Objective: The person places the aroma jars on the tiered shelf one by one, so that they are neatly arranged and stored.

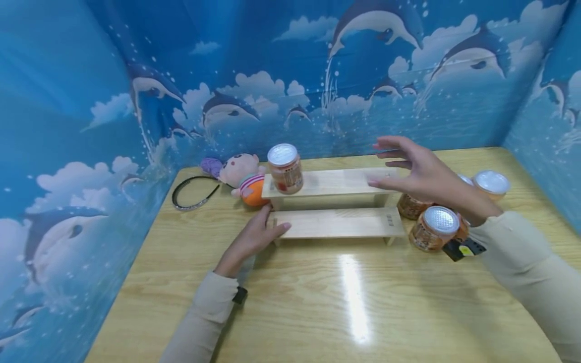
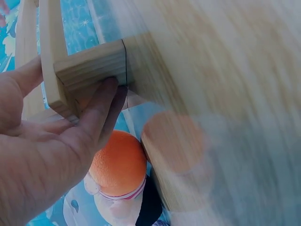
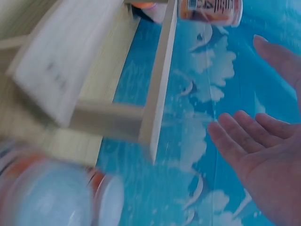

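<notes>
Wooden 2-tier shelf (image 1: 317,223): left end gripped, right end near an empty hand

Location: on the wood-grain table (image 1: 313,302); long axis left to right, upper board (image 1: 342,181) behind and above lower board (image 1: 349,224).

Left hand (image 1: 256,233): nearer of the 2; grips the left end, thumb over the lower board, fingers round the end piece (image 2: 94,61).

Right hand (image 1: 419,171): holds nothing, fingers parted; raised by the upper board's right end, apart from it in the right wrist view.

Key relation: 1 lidded jar (image 1: 286,171) stands upright on the upper board's left end, across the shelf's length from the right hand, nearer the left. Plush doll (image 1: 240,174) lies beside that end; more jars (image 1: 434,228) stand beside the other.

Obscured: jars partly behind the right forearm (image 1: 476,204), count uncertain; label print illegible; left fingertips mostly hidden in the head view; wood blurred in the left wrist view; lidded jar cut off in the right wrist view.
</notes>
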Action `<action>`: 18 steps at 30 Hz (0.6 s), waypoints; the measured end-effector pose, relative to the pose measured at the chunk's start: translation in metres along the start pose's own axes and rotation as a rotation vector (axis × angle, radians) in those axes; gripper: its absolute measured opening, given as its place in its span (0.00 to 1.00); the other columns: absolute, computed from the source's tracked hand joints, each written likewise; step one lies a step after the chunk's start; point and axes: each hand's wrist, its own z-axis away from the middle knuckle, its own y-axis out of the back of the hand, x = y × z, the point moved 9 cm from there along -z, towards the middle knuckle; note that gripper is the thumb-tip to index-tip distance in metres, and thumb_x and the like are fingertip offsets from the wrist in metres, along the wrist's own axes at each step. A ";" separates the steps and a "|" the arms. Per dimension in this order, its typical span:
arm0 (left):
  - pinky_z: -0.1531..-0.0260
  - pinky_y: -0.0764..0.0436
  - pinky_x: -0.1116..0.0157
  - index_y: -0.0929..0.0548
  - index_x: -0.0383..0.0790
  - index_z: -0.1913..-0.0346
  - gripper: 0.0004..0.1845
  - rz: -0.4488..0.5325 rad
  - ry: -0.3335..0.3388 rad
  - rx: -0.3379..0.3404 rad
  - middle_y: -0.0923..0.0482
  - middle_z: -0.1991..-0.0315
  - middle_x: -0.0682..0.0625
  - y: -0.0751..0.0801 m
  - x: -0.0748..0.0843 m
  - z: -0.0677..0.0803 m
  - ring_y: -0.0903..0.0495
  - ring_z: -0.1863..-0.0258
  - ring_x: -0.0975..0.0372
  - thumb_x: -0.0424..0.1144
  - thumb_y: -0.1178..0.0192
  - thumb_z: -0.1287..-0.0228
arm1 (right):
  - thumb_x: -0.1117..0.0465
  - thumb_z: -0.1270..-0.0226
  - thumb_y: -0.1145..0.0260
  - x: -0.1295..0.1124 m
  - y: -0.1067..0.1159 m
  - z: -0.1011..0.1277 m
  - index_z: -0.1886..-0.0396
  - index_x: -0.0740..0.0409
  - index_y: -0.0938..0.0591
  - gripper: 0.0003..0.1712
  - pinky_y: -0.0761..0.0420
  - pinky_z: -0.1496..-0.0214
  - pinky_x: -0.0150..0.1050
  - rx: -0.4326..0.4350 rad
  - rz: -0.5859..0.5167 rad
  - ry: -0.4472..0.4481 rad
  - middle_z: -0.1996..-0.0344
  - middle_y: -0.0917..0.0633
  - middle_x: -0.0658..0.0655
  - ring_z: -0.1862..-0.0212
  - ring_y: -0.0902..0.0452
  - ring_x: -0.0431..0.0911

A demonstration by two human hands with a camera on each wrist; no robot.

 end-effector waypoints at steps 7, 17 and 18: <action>0.27 0.40 0.46 0.45 0.42 0.20 0.44 -0.002 0.013 -0.006 0.37 0.25 0.39 -0.001 0.000 0.000 0.37 0.27 0.47 0.50 0.35 0.30 | 0.62 0.38 0.23 0.028 0.028 0.036 0.22 0.57 0.40 0.49 0.27 0.49 0.17 0.077 0.077 -0.070 0.28 0.32 0.62 0.31 0.34 0.62; 0.26 0.42 0.46 0.47 0.45 0.19 0.45 0.020 0.059 -0.009 0.39 0.24 0.42 -0.002 -0.006 -0.002 0.39 0.26 0.48 0.53 0.35 0.30 | 0.70 0.43 0.22 0.064 0.060 0.084 0.25 0.63 0.36 0.48 0.31 0.48 0.13 0.229 0.161 -0.037 0.33 0.30 0.69 0.44 0.33 0.24; 0.26 0.42 0.46 0.47 0.45 0.19 0.45 0.018 0.050 -0.008 0.38 0.24 0.41 -0.002 -0.005 -0.002 0.38 0.26 0.48 0.52 0.35 0.30 | 0.70 0.43 0.22 0.068 0.061 0.088 0.25 0.64 0.36 0.48 0.32 0.49 0.12 0.234 0.172 -0.045 0.33 0.30 0.70 0.40 0.32 0.29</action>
